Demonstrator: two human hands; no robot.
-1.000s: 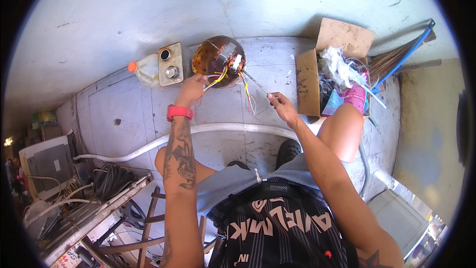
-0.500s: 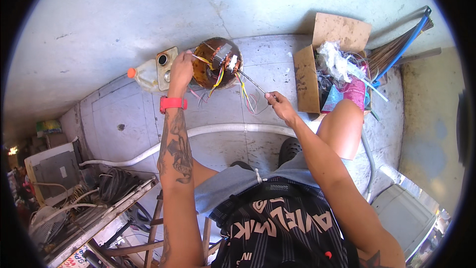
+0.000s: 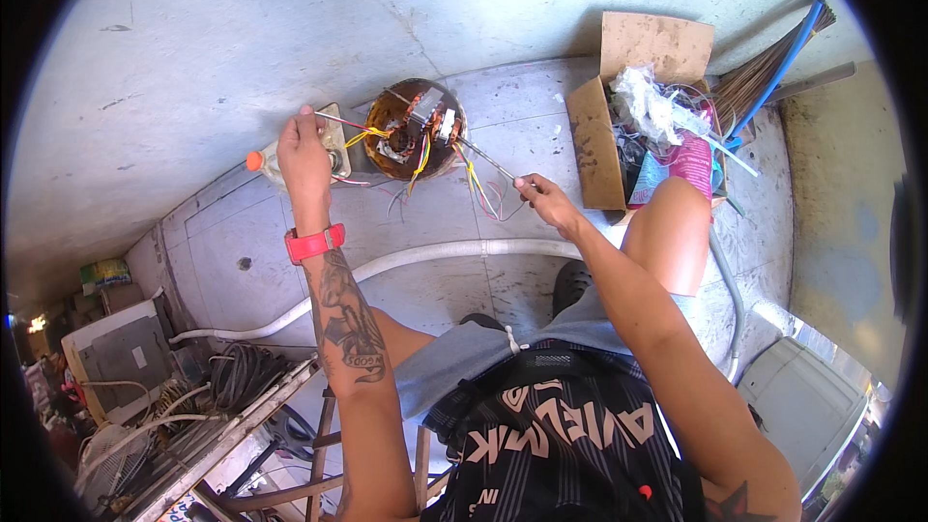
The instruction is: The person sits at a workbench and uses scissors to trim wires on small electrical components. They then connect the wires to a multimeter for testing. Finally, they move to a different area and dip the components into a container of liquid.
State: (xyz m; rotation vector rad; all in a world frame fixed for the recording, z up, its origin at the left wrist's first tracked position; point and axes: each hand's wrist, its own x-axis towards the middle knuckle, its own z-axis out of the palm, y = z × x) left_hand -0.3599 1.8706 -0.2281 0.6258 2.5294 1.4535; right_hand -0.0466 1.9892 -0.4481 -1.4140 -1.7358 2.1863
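Observation:
My left hand (image 3: 304, 150), wearing a red watch, is closed on wire leads (image 3: 350, 124); they stretch taut to yellow strands at a round tin (image 3: 368, 150). My right hand (image 3: 547, 203) is closed round the near end of a thin metal rod (image 3: 493, 160). That rod passes through motor stators (image 3: 423, 108) with copper windings, propped in the mouth of the tin. Brown, glossy liquid or coating shows inside the tin. More coloured wires (image 3: 474, 179) hang over its near rim. A plastic jug with an orange cap (image 3: 255, 160) lies partly behind my left hand.
A cardboard box (image 3: 593, 150) full of scraps stands at the right, beside a stick broom (image 3: 773, 77) with a blue strip. A white hose (image 3: 435, 253) crosses the floor. Cables (image 3: 242, 377) and old parts pile up at lower left.
My left hand has moved left, away from the tin, drawing the wire leads out straight. My right hand stays on the rod, and the stators look much the same.

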